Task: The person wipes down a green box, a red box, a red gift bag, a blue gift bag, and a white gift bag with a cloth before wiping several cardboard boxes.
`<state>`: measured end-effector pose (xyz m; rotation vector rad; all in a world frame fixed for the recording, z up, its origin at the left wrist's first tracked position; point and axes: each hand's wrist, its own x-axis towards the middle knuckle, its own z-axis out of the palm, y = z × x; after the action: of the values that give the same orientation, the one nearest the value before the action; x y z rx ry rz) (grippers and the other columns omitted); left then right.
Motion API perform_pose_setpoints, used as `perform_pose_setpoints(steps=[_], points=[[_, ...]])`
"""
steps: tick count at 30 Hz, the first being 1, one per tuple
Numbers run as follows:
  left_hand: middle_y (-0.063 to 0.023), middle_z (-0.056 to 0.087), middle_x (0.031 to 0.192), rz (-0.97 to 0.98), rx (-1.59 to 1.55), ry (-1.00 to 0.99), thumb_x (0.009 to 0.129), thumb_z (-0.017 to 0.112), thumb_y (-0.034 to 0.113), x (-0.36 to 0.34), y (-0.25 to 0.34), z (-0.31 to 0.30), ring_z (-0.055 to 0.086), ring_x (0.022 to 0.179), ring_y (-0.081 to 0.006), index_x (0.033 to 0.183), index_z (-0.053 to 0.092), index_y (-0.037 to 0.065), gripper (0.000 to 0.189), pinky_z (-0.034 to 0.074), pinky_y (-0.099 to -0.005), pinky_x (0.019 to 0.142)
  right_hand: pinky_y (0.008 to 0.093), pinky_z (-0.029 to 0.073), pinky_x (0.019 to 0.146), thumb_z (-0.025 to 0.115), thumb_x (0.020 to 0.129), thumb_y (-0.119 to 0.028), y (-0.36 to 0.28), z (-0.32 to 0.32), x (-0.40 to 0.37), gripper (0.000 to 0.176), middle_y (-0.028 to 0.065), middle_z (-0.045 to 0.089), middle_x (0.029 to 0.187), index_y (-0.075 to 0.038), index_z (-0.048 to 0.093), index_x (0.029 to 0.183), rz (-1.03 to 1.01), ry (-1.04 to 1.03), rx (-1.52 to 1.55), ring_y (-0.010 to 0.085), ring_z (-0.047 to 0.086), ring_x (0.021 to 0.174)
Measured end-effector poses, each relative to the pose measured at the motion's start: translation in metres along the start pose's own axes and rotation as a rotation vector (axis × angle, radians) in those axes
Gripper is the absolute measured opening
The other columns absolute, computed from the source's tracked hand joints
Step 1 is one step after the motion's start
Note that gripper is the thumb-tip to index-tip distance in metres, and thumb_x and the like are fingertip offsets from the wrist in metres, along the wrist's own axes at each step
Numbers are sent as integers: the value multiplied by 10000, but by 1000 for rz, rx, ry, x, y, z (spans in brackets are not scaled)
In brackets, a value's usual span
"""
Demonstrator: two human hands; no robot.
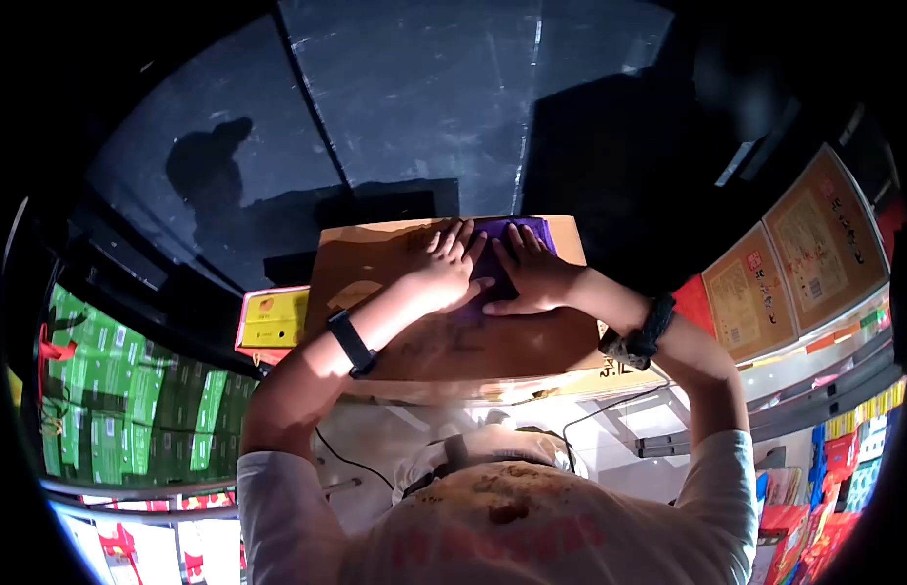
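A folded purple cloth (493,265) lies on top of a brown cardboard box (414,343), close to the box's far edge. My left hand (452,268) rests flat at the cloth's left side, fingers stretched out and thumb across the fabric. On the right part of the cloth, my right hand (533,275) presses down with its fingers spread. Both hands cover some of the cloth, and neither grips it.
A yellow box (276,318) stands left of the cardboard box. Green boxes (122,390) are stacked farther left. Large brown printed cartons (785,263) stand at the right, above shelves with colourful packages (844,458). A dark panelled surface (414,97) lies beyond.
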<state>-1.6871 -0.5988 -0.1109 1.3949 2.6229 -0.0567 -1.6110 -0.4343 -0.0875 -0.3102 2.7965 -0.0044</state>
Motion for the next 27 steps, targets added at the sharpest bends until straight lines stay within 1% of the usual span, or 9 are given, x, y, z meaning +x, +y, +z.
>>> perform_pose_setpoints(steps=[4, 5, 7, 9, 11, 14, 17, 19, 27], points=[[-235, 82, 1451, -114, 12, -64, 894, 340, 480, -37, -21, 3, 68, 1350, -374, 1404, 91, 8, 738, 53, -460, 1093, 547, 148, 1049, 436, 673, -773, -36, -26, 23, 1074, 293, 98, 1422, -51, 136, 1409, -137, -132, -62, 461, 112, 1311], [-238, 154, 1438, 14, 43, 241, 897, 323, 491, -54, -35, 18, 181, 1312, -422, 1376, 260, 38, 663, 123, -486, 1077, 563, 146, 1042, 451, 669, -765, -49, -32, 28, 1068, 285, 116, 1422, -58, 145, 1409, -184, -131, -110, 459, 136, 1306], [-272, 236, 1392, 142, 243, 229, 902, 334, 459, -85, -50, 30, 245, 1261, -475, 1313, 382, 36, 592, 173, -531, 1050, 572, 140, 1036, 472, 664, -750, -70, -32, 32, 1063, 275, 154, 1415, -46, 174, 1401, -271, -106, -93, 457, 161, 1296], [-311, 191, 1387, -152, -24, 17, 883, 405, 436, -125, -19, -12, 170, 1296, -459, 1339, 209, -89, 723, 188, -484, 1062, 575, 125, 1040, 462, 671, -750, -94, -17, 38, 1044, 283, 190, 1403, -43, 204, 1394, -415, -47, -180, 473, 170, 1290], [-348, 185, 1367, -140, 46, -10, 880, 417, 424, -146, -28, 5, 169, 1291, -467, 1314, 218, -130, 731, 179, -492, 1062, 585, 118, 1039, 423, 698, -746, -109, 5, 49, 1008, 290, 226, 1389, -36, 228, 1386, -551, 55, -161, 486, 190, 1280], [-372, 211, 1343, -337, 44, 195, 876, 438, 382, -168, -32, 25, 209, 1269, -486, 1286, 234, -160, 710, 187, -497, 1059, 628, 16, 1020, 337, 765, -717, -133, 3, 56, 866, 218, 42, 1464, -196, 140, 1428, -503, 9, -150, 442, 28, 1334], [-374, 207, 1343, -385, 30, 391, 874, 448, 359, -158, -58, 49, 227, 1259, -495, 1271, 250, -167, 688, 205, -497, 1052, 638, 72, 1017, 266, 810, -695, -134, -4, 84, 802, 212, 150, 1447, -158, 229, 1405, -514, 58, -115, 454, 119, 1318], [-376, 192, 1347, -425, 70, 366, 880, 445, 344, -146, -74, 49, 226, 1257, -501, 1268, 252, -163, 667, 218, -497, 1048, 612, 76, 1034, 264, 799, -712, -127, -21, 110, 800, 183, 109, 1465, -192, 226, 1406, -504, -26, -164, 419, 87, 1336], [-316, 224, 1375, -549, -7, 384, 892, 375, 417, -121, -93, 44, 234, 1287, -432, 1318, 271, -89, 669, 194, -449, 1069, 494, 84, 1084, 304, 785, -725, -109, -29, 135, 833, 179, 95, 1468, -188, 203, 1413, -504, 107, -133, 403, 65, 1343]])
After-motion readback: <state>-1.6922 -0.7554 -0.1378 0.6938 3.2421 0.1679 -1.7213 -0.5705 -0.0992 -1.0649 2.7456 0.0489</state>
